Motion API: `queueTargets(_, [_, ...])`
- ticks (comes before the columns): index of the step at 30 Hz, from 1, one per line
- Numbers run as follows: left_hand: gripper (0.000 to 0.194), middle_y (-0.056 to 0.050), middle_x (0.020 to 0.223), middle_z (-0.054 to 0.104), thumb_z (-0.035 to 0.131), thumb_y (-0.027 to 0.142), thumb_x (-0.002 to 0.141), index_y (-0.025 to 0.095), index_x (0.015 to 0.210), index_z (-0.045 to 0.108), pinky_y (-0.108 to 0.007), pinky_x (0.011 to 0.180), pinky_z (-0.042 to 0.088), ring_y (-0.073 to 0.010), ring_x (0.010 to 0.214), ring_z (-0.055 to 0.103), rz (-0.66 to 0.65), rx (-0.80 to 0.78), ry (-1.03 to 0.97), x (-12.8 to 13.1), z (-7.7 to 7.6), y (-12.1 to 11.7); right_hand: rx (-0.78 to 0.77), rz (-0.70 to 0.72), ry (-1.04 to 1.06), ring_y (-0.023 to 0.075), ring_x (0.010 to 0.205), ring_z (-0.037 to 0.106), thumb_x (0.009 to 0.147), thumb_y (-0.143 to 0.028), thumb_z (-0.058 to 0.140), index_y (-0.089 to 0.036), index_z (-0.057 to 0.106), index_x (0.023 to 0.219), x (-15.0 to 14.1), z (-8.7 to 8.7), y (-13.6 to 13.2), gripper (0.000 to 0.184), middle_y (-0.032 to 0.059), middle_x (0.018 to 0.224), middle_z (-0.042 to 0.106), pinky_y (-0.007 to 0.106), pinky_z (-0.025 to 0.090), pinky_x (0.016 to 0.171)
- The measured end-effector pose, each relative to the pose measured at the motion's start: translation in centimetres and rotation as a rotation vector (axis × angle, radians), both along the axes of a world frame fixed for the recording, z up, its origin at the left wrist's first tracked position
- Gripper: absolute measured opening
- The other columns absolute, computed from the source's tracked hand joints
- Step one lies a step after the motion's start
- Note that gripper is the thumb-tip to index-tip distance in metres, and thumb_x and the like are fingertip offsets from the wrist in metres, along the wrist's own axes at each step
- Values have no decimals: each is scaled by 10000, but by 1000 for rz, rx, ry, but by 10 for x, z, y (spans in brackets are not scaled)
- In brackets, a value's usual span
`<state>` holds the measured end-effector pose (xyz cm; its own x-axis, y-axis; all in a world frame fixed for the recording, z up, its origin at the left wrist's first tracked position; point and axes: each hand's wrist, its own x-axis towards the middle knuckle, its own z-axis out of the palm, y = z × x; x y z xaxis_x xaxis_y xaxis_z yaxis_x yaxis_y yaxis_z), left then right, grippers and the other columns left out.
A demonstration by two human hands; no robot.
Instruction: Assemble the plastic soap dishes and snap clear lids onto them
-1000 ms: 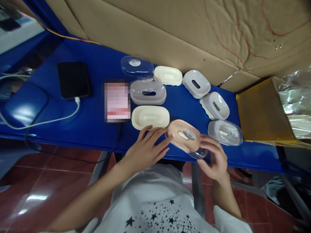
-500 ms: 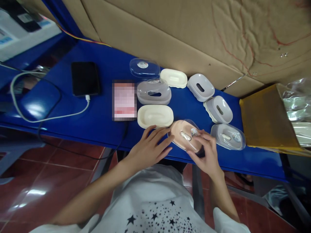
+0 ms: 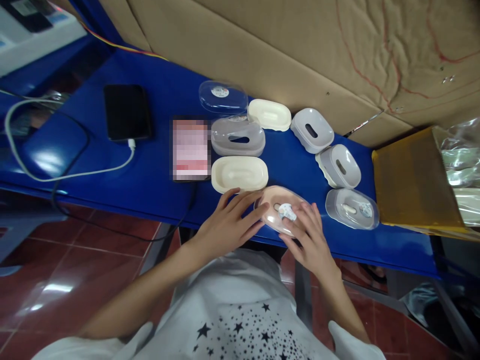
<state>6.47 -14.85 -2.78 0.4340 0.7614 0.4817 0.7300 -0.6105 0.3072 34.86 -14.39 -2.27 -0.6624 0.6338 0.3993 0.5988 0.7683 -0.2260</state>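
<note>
A peach-coloured soap dish [image 3: 272, 197] lies at the table's near edge beneath a clear oval lid [image 3: 282, 230] with a round sticker. My left hand [image 3: 232, 220] holds its left end, fingers long and slightly parted. At the right end, my right hand [image 3: 305, 237] grips the lid, with fingertips on top and the thumb at the near rim. Whether the lid is fully seated cannot be made out. Just behind is a cream tray [image 3: 240, 175]. Beyond that sits a grey soap dish [image 3: 225, 145] with a slot and clear cover.
Another clear lid [image 3: 208, 97] and a cream tray [image 3: 262, 115] lie farther back. Grey slotted inserts [image 3: 317, 142] and a lidded grey dish [image 3: 337, 210] line the right. A taped carton [image 3: 408, 180] stands beyond them. Left are a black device [image 3: 125, 112] and a white cable [image 3: 82, 174].
The clear lid has shifted left over the peach dish, its sticker now nearer the middle. My right hand has moved left with it, fingers spreading over the top. The left hand barely moved.
</note>
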Motion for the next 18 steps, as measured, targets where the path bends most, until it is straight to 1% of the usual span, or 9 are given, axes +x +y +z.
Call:
queueTargets(3, [376, -185, 1499, 678, 603, 318, 1134, 204, 1486, 534, -557, 1205, 475, -317, 1400, 660, -12, -21, -34, 0, -1, 1, -66, -7, 35, 328, 1629, 420, 1037, -252, 730, -328, 415, 1689, 1, 1, 1, 728, 98, 1684, 529, 675, 392, 1318])
queueTargets(6, [415, -193, 1511, 668, 596, 325, 1139, 204, 1527, 511, -565, 1209, 475, -320, 1417, 649, -13, -25, -52, -1, -2, 3, -71, -10, 28, 326, 1621, 436, 1042, -278, 726, -357, 373, 1716, 1, 4, 3, 765, 73, 1720, 496, 648, 451, 1287])
queueTargets(11, [398, -179, 1474, 690, 615, 331, 1131, 199, 1495, 521, -552, 1213, 482, -297, 1392, 665, -14, -49, -123, -3, -5, 4, -32, 6, -12, 329, 1611, 449, 1033, -253, 732, -357, 384, 1716, -1, 11, 4, 774, 65, 1725, 495, 657, 394, 1319])
queueTargets(13, [395, -177, 1461, 695, 623, 335, 1127, 190, 1480, 523, -546, 1219, 481, -293, 1378, 672, -8, -60, -138, -4, -6, 4, -28, 14, -9, 327, 1614, 444, 1037, -265, 729, -365, 390, 1712, -2, 10, 5, 762, 59, 1721, 501, 659, 382, 1323])
queueTargets(16, [387, -174, 1451, 696, 613, 343, 1131, 189, 1475, 525, -535, 1215, 484, -289, 1365, 675, -6, -68, -129, -3, -5, 3, -41, 5, -12, 317, 1620, 438, 1057, -280, 700, -386, 354, 1724, -3, 7, 6, 759, 44, 1739, 478, 659, 369, 1330])
queueTargets(18, [400, -173, 1468, 686, 609, 359, 1132, 199, 1490, 526, -541, 1233, 464, -292, 1387, 658, -3, -66, -109, -2, -4, 2, -50, -9, -17, 307, 1623, 435, 1065, -278, 686, -392, 340, 1729, -1, 5, 5, 757, 35, 1744, 473, 650, 354, 1341])
